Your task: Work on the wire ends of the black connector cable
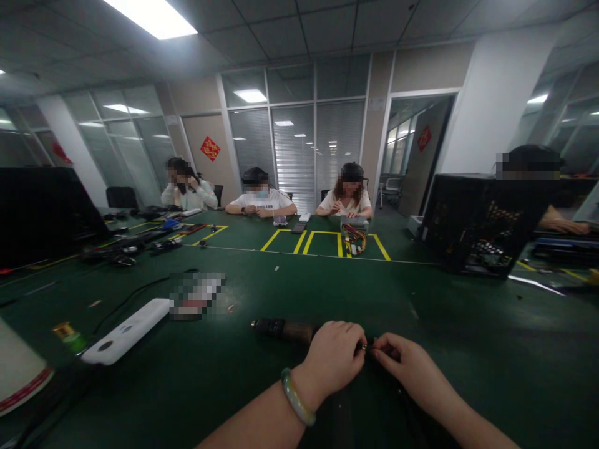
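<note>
My left hand (334, 355), with a pale green bangle (298, 397) at the wrist, has its thumb and fingers pinched together. A tiny brass-coloured glint shows at its fingertips; what it belongs to is too small to name. Close to its right, my right hand (406, 363) is pinched too, at something dark that I cannot make out. A dark cylindrical tool (292, 330) with a metal tip at its left end lies on the green table (262, 386). Its right part is hidden behind my left hand.
A white elongated device (128, 330) with a black cable lies at left, near a white cup (19, 368). A black computer case (472, 224) stands at right, a dark monitor-like panel (47, 215) at far left. Several people sit across the table among cables and parts.
</note>
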Available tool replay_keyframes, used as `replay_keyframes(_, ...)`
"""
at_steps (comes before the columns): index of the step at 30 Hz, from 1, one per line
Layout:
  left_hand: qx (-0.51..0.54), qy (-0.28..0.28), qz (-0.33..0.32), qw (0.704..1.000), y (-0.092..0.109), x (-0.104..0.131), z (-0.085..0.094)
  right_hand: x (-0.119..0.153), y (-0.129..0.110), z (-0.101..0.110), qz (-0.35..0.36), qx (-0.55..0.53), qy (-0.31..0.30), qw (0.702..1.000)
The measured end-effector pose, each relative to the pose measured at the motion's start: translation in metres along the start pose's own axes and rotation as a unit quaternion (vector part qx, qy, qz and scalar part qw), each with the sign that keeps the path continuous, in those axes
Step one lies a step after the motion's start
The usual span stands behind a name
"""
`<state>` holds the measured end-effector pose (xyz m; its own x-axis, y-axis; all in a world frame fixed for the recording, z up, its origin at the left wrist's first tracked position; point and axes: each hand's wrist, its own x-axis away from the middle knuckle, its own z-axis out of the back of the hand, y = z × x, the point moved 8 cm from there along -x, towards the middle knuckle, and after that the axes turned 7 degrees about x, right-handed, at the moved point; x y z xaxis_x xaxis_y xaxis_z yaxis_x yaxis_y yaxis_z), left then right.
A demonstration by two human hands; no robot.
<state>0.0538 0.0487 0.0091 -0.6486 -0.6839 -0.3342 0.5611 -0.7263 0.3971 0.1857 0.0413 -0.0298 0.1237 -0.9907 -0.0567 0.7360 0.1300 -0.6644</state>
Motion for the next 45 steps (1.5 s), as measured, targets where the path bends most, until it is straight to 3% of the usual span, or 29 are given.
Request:
replay_keyframes(7,0.026,0.025,0.009,0.999,-0.001,0.001,0.004,0.002,-0.003,0.0,-0.002,-0.015,-0.001,1.0)
replay_keyframes(20,0.035,0.019,0.017,0.999,-0.004,0.0,0.002,0.0,0.005,-0.004,-0.017,-0.012,-0.025,0.999)
replay_keyframes(31,0.042,0.005,0.012,0.999,-0.008,-0.001,-0.005,-0.004,0.006,-0.004,0.003,-0.011,-0.001,1.0)
replay_keyframes(45,0.031,-0.009,0.031,0.999,-0.005,0.001,0.0,-0.004,0.007,-0.003,-0.003,-0.001,-0.008,1.0)
